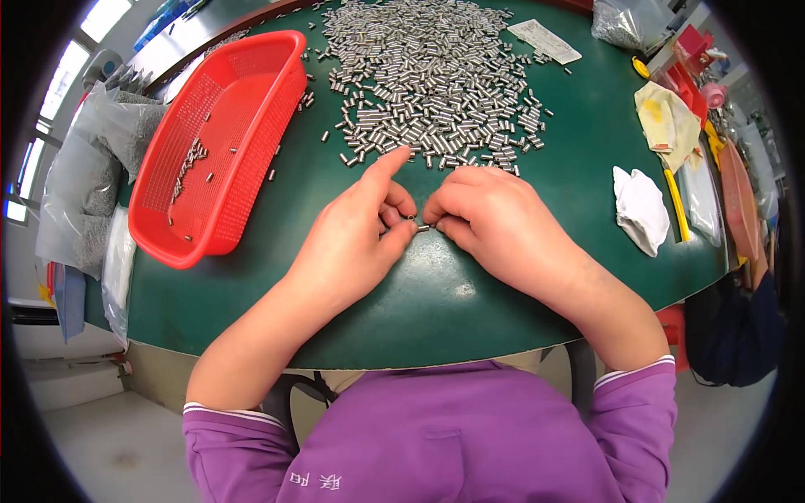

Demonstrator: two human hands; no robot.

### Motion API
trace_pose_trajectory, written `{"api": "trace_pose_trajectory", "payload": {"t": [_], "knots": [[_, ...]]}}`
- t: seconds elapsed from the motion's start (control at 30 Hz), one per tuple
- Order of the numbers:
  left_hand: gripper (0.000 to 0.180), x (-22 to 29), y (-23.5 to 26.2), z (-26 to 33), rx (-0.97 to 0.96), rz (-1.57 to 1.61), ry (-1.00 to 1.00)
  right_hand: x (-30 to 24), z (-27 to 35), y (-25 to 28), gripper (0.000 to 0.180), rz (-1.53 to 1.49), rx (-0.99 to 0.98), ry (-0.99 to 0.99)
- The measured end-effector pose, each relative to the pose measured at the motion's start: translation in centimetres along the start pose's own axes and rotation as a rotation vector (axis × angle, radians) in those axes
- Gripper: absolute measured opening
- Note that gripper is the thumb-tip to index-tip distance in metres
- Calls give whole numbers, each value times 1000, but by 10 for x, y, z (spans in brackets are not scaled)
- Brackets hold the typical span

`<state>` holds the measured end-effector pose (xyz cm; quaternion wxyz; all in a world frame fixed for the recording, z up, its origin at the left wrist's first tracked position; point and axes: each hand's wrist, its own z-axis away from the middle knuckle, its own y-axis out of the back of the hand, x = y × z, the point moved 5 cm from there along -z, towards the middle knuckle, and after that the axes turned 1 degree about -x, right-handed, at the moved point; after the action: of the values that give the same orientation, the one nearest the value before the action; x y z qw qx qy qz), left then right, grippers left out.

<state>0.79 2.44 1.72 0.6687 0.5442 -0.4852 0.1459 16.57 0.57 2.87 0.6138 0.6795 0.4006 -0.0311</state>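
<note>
Both hands low on the green table (pixel 470 302), close to its near edge, meeting at the middle. Left hand (pixel 356 239) with the forefinger stretched out toward the heap, tip just touching its nearest pieces, while thumb and curled middle fingers pinch toward the right. Right hand (pixel 490 218) clenched loosely, fingertips tucked under and closed on a small metal pin (pixel 417 225) held between the two hands, just above the table surface; whether the left fingers also grip it or merely steady it cannot be told. Beyond the hands, a wide heap of like metal pins (pixel 436 80) spread over the far middle of the table, its near fringe just ahead of the knuckles. At the left edge, a red mesh basket (pixel 251 75) with only a few pins scattered on its bottom. Outside that edge, clear plastic bags (pixel 80 193) of grey parts. At the right edge, a crumpled white cloth (pixel 641 210), a yellowish cloth (pixel 668 117) and a yellow tool (pixel 676 201) lying lengthwise. By the far edge, a paper slip (pixel 545 40). Judged from this: checking or sorting of single pins, one piece now under inspection at the fingertips, the basket barely filled and the heap large, so early in the work. Next move probably calling for a firm pinch on the tiny smooth pin, a carry leftward over the basket rim, and care not to drop it into the heap.
</note>
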Motion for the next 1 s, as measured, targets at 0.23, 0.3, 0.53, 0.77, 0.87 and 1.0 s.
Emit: {"api": "trace_pose_trajectory", "payload": {"t": [0.23, 0.3, 0.53, 0.77, 0.87, 1.0], "knots": [[65, -1, 3, -1, 16, -4, -5, -2, -1, 0, 4, -13, -49, 54], [58, 3, 2, -2, -17, -56, -71, -2, 1, -1, 5, 2, -30, 58], [54, 2, 1, -1, 5, -60, -146, -4, 1, 2, 5, 91, -42, 72], [61, 10, -1, 4, -121, 1, -114, -5, 3, 0, 5, -12, -100, 66], [63, 11, -2, 6, -118, 24, -97, -5, 1, -4, 6, -22, -61, 58], [64, 8, 0, 5, -109, 51, -38, -1, 1, -2, 8, -19, 2, 22]]}}
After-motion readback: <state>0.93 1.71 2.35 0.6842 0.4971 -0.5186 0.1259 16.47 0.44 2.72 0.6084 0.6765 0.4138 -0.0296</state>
